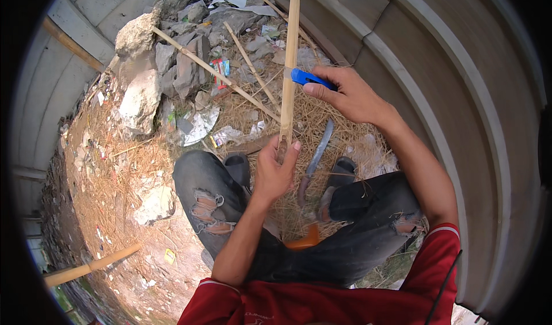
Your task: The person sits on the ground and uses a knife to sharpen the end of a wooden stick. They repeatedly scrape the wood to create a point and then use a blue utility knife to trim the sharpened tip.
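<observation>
A long, flat bamboo strip (pixel 291 43) rises away from me, its near end gripped in my left hand (pixel 275 171). My right hand (pixel 352 95) is closed around a blue utility knife (pixel 310 79). The knife's blade lies across the strip, partway up its length, and touches it. On the ground between my feet rests a machete (pixel 317 155) with a curved grey blade and a brown handle. Thin wood shavings lie thickly around it.
Two more bamboo strips (pixel 215 76) lean on or lie by the grey rocks (pixel 184 63). Corrugated metal sheeting (pixel 460 95) curves close along my right. A bamboo pole (pixel 95 266) juts in at lower left. Something orange (pixel 305 239) sits beneath my legs. Litter is scattered about.
</observation>
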`<state>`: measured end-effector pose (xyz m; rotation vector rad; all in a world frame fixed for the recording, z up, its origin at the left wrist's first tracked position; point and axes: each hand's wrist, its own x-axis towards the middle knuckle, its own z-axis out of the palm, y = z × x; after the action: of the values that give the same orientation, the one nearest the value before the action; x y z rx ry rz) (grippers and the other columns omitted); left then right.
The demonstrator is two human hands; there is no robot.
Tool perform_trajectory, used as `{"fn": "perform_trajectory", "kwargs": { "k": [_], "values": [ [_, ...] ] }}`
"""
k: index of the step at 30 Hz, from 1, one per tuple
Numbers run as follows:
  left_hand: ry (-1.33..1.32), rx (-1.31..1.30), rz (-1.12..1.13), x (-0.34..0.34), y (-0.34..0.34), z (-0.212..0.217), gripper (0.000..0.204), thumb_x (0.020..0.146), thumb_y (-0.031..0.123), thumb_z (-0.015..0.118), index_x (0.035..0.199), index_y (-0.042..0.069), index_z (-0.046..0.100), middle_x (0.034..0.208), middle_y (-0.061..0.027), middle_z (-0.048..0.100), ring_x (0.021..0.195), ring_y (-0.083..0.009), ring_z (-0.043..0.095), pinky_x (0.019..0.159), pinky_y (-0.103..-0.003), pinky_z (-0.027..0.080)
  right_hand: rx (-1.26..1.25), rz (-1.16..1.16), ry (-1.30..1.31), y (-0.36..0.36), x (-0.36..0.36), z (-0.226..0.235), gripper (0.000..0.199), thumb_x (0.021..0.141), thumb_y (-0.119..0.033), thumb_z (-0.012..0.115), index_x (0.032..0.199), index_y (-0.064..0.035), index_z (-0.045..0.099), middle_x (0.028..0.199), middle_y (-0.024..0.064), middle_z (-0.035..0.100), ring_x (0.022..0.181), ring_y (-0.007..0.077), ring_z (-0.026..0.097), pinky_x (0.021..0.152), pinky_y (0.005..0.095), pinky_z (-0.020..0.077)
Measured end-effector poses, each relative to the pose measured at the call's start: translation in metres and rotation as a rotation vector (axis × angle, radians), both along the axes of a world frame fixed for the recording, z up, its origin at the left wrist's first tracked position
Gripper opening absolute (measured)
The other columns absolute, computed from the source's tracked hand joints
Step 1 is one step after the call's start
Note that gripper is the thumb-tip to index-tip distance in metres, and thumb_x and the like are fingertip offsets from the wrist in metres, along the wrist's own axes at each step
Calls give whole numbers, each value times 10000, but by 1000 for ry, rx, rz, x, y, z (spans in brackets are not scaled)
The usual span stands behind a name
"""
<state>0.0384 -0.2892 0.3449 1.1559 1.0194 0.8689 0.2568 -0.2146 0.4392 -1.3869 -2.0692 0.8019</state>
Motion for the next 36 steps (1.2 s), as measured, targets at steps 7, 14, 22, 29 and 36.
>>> {"fn": "perform_trajectory", "kwargs": {
  "k": [7, 14, 22, 29, 36],
  "values": [
    [101, 7, 79, -1, 8, -4, 284, 977, 261, 642, 1047, -9, 592, 632, -14, 563, 405, -96, 509, 383, -275, 399, -65, 112, -138, -18, -15, -26, 454, 993, -441, 568, 935, 6, 621, 687, 177, 534, 620, 315, 522, 603, 425, 415],
    [106, 160, 113, -12, 16, -17, 236, 969, 221, 631, 1070, 11, 599, 669, -32, 594, 474, -101, 534, 430, -294, 424, -234, 84, -295, -27, -45, -33, 604, 995, -514, 512, 785, 30, 668, 576, 232, 525, 560, 431, 523, 579, 487, 436],
    [197, 236, 63, -34, 13, -24, 213, 972, 183, 602, 1087, 7, 569, 610, 10, 518, 402, -75, 438, 385, -265, 347, -148, 93, -468, -26, -56, -38, 643, 955, -603, 524, 796, -6, 702, 579, 237, 554, 617, 454, 580, 600, 515, 457],
    [243, 134, -16, -45, -4, -20, 271, 936, 163, 627, 1145, -4, 588, 793, -72, 620, 645, -123, 526, 597, -308, 443, -57, -228, -501, 16, -30, -46, 747, 947, -681, 439, 844, 1, 726, 735, 263, 655, 777, 462, 650, 734, 536, 511],
    [134, 312, -99, -48, -28, -7, 300, 953, 154, 636, 1194, -17, 587, 917, -112, 683, 782, -148, 618, 699, -320, 489, 84, -695, -252, 41, 77, -26, 773, 953, -687, 455, 635, 12, 547, 558, 83, 433, 560, 210, 428, 577, 397, 374]
  ]
}}
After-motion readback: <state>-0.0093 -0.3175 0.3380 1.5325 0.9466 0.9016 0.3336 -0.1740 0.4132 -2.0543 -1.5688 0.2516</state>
